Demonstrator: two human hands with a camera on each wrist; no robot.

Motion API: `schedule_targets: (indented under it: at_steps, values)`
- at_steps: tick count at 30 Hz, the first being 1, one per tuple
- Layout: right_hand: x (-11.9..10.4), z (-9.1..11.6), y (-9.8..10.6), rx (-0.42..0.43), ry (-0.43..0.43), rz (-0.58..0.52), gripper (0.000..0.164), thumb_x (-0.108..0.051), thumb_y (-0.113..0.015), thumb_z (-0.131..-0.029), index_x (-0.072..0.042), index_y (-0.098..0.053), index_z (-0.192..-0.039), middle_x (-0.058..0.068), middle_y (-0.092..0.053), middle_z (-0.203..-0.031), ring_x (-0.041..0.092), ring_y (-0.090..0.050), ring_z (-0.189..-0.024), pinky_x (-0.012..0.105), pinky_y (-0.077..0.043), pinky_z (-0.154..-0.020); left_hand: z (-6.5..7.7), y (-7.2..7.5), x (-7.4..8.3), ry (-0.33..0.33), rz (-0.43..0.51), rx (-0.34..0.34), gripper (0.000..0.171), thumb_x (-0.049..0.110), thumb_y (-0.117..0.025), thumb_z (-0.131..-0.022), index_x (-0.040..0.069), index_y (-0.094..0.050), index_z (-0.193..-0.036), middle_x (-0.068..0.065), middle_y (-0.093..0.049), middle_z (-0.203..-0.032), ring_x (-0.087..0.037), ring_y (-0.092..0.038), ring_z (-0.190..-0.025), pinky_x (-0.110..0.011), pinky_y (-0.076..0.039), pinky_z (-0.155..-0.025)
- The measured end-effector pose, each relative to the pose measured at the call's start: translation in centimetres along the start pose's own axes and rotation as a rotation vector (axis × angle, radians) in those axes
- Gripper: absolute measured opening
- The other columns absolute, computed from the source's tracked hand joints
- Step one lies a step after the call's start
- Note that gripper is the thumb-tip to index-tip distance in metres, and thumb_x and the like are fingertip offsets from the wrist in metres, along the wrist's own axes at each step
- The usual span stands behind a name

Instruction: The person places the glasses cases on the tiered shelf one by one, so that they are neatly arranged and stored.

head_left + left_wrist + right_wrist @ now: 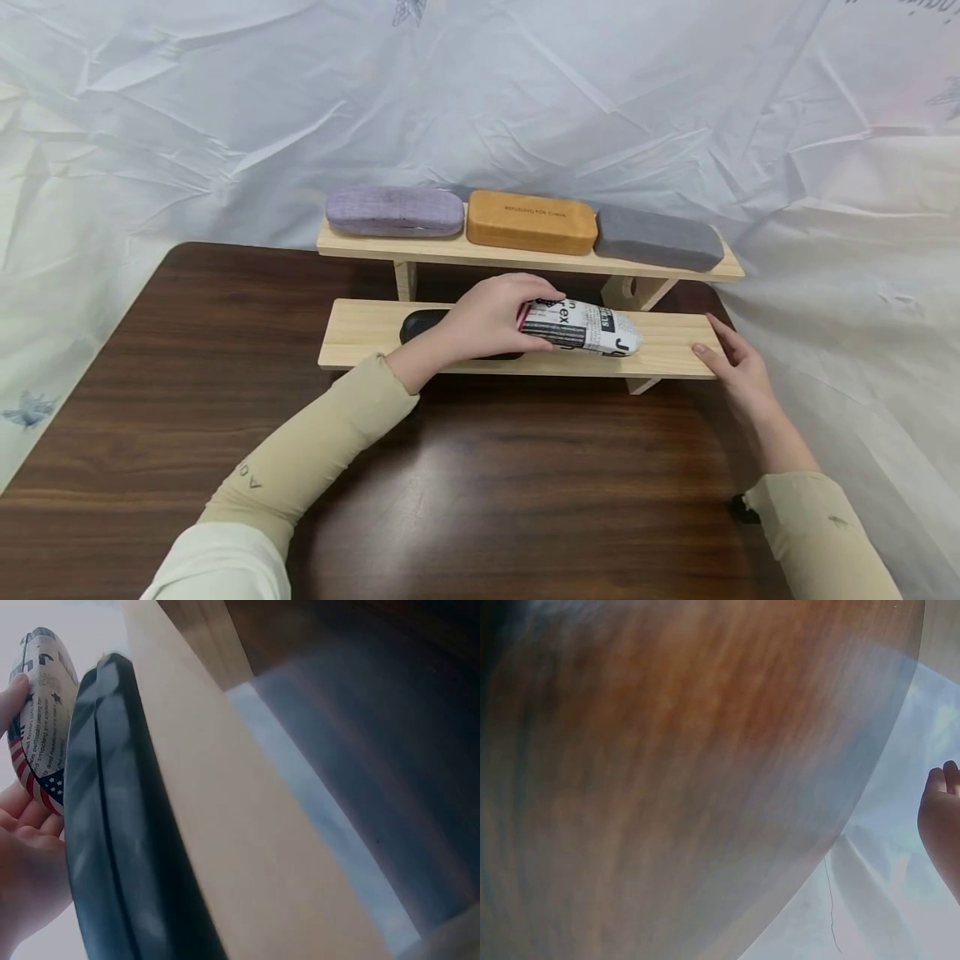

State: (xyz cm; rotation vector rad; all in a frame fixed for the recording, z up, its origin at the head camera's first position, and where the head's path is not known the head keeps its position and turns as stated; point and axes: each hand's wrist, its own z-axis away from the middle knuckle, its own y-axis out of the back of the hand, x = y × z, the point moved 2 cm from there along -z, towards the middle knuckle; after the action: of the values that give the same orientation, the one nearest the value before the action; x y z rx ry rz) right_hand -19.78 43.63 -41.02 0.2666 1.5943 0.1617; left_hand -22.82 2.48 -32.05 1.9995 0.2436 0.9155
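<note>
My left hand [491,321] grips a glasses case [592,327] with newspaper print, over the middle of the lower wooden shelf [671,342]. In the left wrist view, stars and red stripes show on the case [45,712] near the fingers. Whether it touches the board, I cannot tell. A black glasses case [112,817] lies on the shelf's left part, largely covered by my left hand in the head view. At the shelf's right end, my right hand [742,375] holds the board, thumb on top and fingers at the end edge.
On the upper shelf [345,243] stand a purple case [393,210], an orange-brown case [531,222] and a grey case [660,239], side by side. The two-tier rack stands at the back of a dark wooden table [450,483]. White sheeting [247,108] hangs behind.
</note>
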Motion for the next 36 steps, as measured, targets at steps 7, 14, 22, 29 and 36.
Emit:
schedule_targets:
  at_steps: [7,14,22,29,36]
  values:
    - [-0.2,-0.1,-0.1,0.002,-0.010,-0.011,0.073,-0.014,-0.066,-0.106,-0.005,-0.028,-0.168,0.003,-0.043,-0.160,-0.005,-0.051,-0.116,0.001,-0.046,-0.090,-1.7,-1.7,0.8,0.004,-0.047,-0.055,0.063,0.038,-0.091,-0.085,0.016,-0.070,-0.140,-0.001,-0.069,-0.141,-0.014,-0.064,-0.127,-0.030,-0.051,-0.109]
    - [-0.2,-0.1,-0.2,0.000,-0.026,0.007,0.074,-0.015,-0.065,-0.106,-0.005,-0.026,-0.168,0.007,-0.035,-0.170,-0.002,-0.048,-0.122,0.001,-0.044,-0.091,-2.8,-2.9,1.3,0.003,-0.070,-0.083,0.061,0.035,-0.091,-0.085,0.015,-0.070,-0.139,-0.002,-0.070,-0.141,-0.016,-0.064,-0.131,-0.031,-0.051,-0.112]
    - [-0.2,-0.1,-0.2,-0.008,-0.048,0.016,0.075,-0.018,-0.064,-0.108,-0.008,-0.024,-0.170,0.013,-0.019,-0.178,0.000,-0.044,-0.131,0.000,-0.042,-0.092,-3.6,-4.3,1.6,0.045,-0.075,-0.089,0.058,0.035,-0.092,-0.085,0.017,-0.073,-0.137,0.000,-0.071,-0.139,-0.014,-0.066,-0.129,-0.030,-0.053,-0.109]
    - [-0.3,-0.1,-0.2,-0.008,-0.041,0.016,0.075,-0.018,-0.064,-0.107,-0.008,-0.024,-0.169,0.011,-0.020,-0.178,0.000,-0.044,-0.130,0.000,-0.042,-0.092,-4.1,-5.2,1.9,0.087,-0.140,-0.121,0.059,0.039,-0.090,-0.087,0.021,-0.071,-0.140,0.002,-0.069,-0.142,-0.012,-0.065,-0.129,-0.028,-0.054,-0.107]
    - [-0.2,-0.1,-0.1,-0.004,-0.030,0.043,0.074,-0.018,-0.065,-0.107,-0.007,-0.025,-0.169,0.011,-0.023,-0.177,0.001,-0.044,-0.133,0.000,-0.042,-0.093,-4.2,-5.6,2.0,0.117,-0.191,-0.167,0.063,0.043,-0.087,-0.089,0.018,-0.068,-0.143,0.001,-0.067,-0.145,-0.013,-0.065,-0.129,-0.030,-0.054,-0.107]
